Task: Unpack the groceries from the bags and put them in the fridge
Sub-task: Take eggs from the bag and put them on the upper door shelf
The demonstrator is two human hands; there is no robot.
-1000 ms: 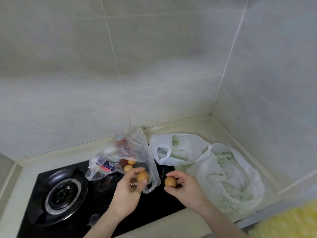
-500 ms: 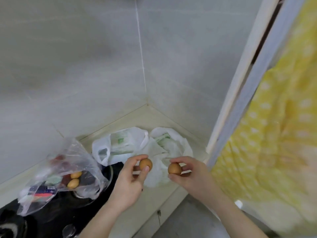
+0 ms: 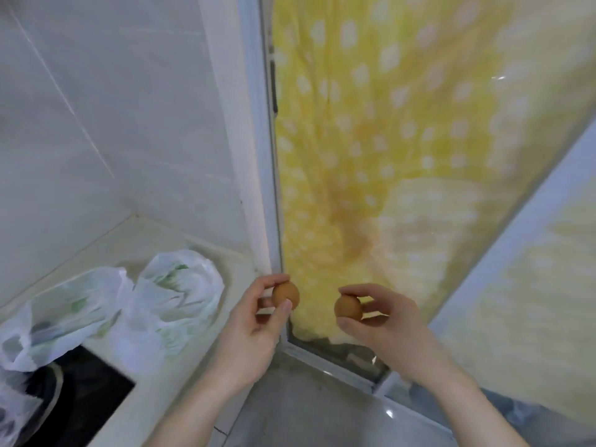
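My left hand (image 3: 248, 330) pinches a brown egg (image 3: 286, 293) between thumb and fingertips, held in the air past the counter's right end. Beside it, my right hand (image 3: 387, 327) grips a second brown egg (image 3: 347, 307) the same way. Two white plastic bags with green print (image 3: 174, 295) (image 3: 74, 311) lie on the pale counter (image 3: 180, 382) at the lower left. The clear bag that held the eggs shows only as an edge (image 3: 9, 411) at the far left. No fridge is in view.
A black gas hob (image 3: 84, 401) takes the counter's lower left corner. A white door frame (image 3: 258, 156) stands right of the tiled wall, with a glass door backed by a yellow dotted curtain (image 3: 387, 156). Grey floor (image 3: 306, 408) lies below my hands.
Both hands lifted an egg each from beside the clear bag on the hob and carried them right, off the counter. My view swung right from the tiled corner to the glass door.
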